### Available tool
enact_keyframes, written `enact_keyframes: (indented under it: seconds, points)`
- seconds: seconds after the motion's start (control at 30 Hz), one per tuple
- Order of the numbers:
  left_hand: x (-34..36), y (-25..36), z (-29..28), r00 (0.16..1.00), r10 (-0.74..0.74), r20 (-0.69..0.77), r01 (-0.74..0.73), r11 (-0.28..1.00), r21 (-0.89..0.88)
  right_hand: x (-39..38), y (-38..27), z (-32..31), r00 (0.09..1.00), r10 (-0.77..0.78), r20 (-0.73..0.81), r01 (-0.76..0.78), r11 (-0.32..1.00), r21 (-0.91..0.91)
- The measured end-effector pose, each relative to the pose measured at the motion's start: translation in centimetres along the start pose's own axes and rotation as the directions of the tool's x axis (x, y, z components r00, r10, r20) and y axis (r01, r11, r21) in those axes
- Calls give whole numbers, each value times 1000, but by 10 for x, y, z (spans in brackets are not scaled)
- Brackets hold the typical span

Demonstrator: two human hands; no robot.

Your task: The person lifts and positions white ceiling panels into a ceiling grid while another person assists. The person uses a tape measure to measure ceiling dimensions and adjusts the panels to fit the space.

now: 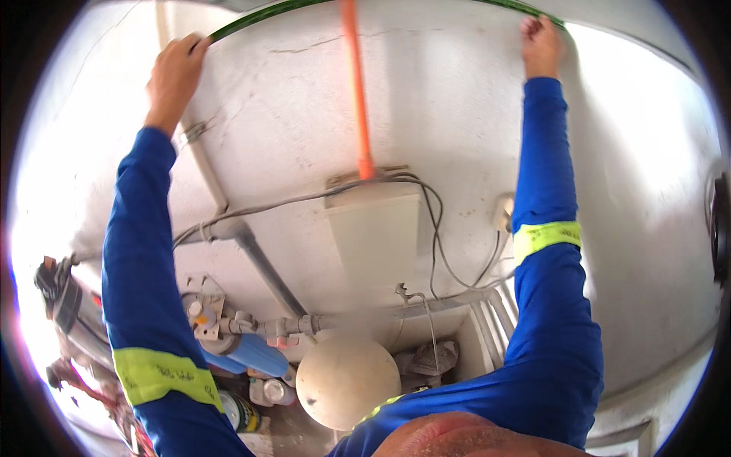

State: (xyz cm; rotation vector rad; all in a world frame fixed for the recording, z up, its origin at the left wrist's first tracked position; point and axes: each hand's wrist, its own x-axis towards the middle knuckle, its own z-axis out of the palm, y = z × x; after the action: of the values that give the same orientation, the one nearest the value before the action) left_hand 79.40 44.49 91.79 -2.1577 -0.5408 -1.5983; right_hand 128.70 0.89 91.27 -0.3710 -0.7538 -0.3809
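Both my arms, in blue sleeves with yellow-green bands, reach up the white wall [457, 114]. A long narrow green strip [255, 20] runs along the top of the wall, its middle out of view. At its left end, my left hand [175, 80] is closed with the fingertips on the strip. My right hand [541, 47], fingers curled, grips the strip near its right end. An orange conduit [355, 91] comes down the wall between my hands to a pale box [375, 232].
Grey cables [266, 207] loop across the wall below my hands. Lower down are grey pipes [266, 266], a tap [407, 293], blue filter housings [255, 354] and a round cream tank [348, 383]. A grey pump-like unit [80, 312] stands at the left. A dark round object [719, 228] is at the right edge.
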Motion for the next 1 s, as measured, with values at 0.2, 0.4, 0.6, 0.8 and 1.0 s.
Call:
enact_keyframes:
  seconds: [0.2, 0.4, 0.6, 0.8, 1.0]
  points:
    - [-4, 20, -2, 986, 6, -168, -6, 1000, 0, -22, -16, 24, 990, 5, -144, -4, 1000, 10]
    - [-3, 31, -6, 980, -40, -196, 14, 991, -135, -33, -22, 30, 981, -9, -195, -2, 998, -56]
    - [2, 27, -6, 982, -37, -183, 10, 989, -147, -34, -22, 32, 980, -24, -198, 13, 998, -61]
    - [0, 32, -8, 982, -56, -179, 31, 990, -140, -40, -23, 31, 988, -33, -150, 25, 998, -52]
    - [-1, 34, -9, 981, -78, -178, 50, 986, -159, -39, -22, 33, 980, -56, -191, 39, 995, -87]
